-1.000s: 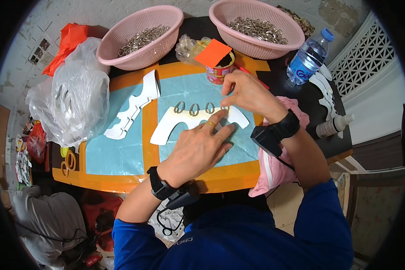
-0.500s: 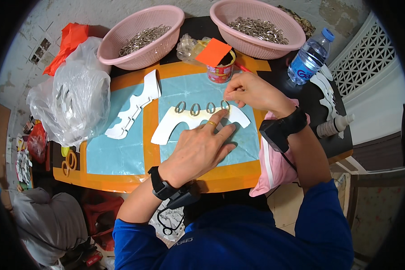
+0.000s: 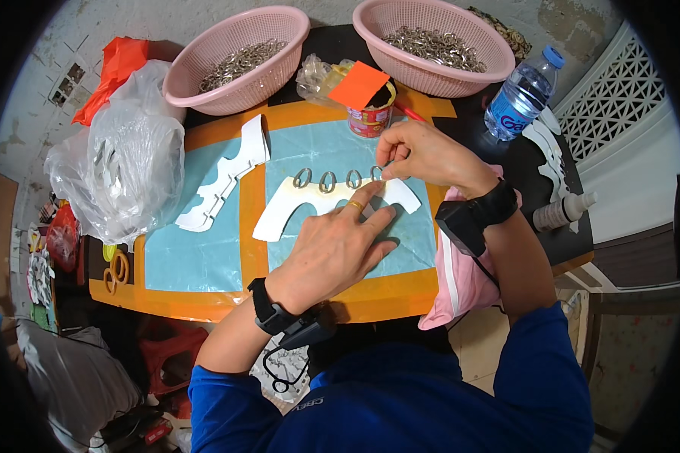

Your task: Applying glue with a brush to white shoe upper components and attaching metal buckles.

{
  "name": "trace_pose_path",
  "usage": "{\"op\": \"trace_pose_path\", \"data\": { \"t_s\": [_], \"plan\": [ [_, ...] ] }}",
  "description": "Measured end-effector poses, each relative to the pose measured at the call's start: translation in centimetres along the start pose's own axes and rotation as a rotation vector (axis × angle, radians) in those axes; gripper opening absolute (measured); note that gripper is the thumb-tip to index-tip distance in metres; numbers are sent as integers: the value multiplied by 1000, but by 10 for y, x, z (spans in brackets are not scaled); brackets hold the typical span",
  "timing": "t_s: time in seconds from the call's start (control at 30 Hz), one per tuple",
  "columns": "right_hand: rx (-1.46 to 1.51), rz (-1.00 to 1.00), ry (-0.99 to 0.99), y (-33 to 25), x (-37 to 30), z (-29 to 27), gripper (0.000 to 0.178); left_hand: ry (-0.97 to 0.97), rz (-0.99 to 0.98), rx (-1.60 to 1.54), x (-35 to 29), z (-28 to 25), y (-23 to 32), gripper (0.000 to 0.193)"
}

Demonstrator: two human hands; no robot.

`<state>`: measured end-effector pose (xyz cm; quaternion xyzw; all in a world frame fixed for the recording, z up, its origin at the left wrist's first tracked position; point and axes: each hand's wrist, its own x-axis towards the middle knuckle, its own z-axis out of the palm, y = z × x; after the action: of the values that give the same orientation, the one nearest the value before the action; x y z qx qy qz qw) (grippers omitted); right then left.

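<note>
A white curved cutout piece [image 3: 274,217] lies on the blue sheet in front of me, with several oval metal rings [image 3: 327,182] spaced along its upper edge. My left hand [image 3: 332,245] rests over it, fingers outstretched, the index fingertip pressing near the rightmost metal ring [image 3: 375,173]. At that same ring, my right hand [image 3: 423,156] is closed in a pinch, thumb and fingertips against its right side; the fingers partly cover the contact. To the left lies a folded stack of similar white cutouts [image 3: 227,177].
Two pink baskets [image 3: 181,94] [image 3: 499,72] of metal rings stand at the back. Between them is a red tin [image 3: 368,124] topped by an orange card. A water bottle [image 3: 517,102], small white bottle [image 3: 563,211] and pink cloth [image 3: 455,283] are right; a plastic bag [image 3: 132,151] is left.
My right hand's fingertips have come slightly down and right, beside the rightmost ring. The left hand stays put. At the lower left, the grey cloth shape has shifted, showing more of a red stool.
</note>
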<state>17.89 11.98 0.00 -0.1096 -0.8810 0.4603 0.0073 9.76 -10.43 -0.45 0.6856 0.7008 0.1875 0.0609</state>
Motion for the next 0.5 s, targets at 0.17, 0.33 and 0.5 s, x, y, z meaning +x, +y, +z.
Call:
{"op": "trace_pose_path", "data": {
  "t_s": [0.17, 0.33, 0.5],
  "plan": [
    [-4, 16, -21, 1, 2, 1, 18, -5, -14, -14, 0, -2, 0, 38],
    [-29, -11, 26, -5, -2, 0, 15, -12, -18, -42, 3, -4, -1, 36],
    [-37, -8, -17, 2, 2, 0, 14, 57, -22, -150, 3, -2, -4, 46]
  ]
}}
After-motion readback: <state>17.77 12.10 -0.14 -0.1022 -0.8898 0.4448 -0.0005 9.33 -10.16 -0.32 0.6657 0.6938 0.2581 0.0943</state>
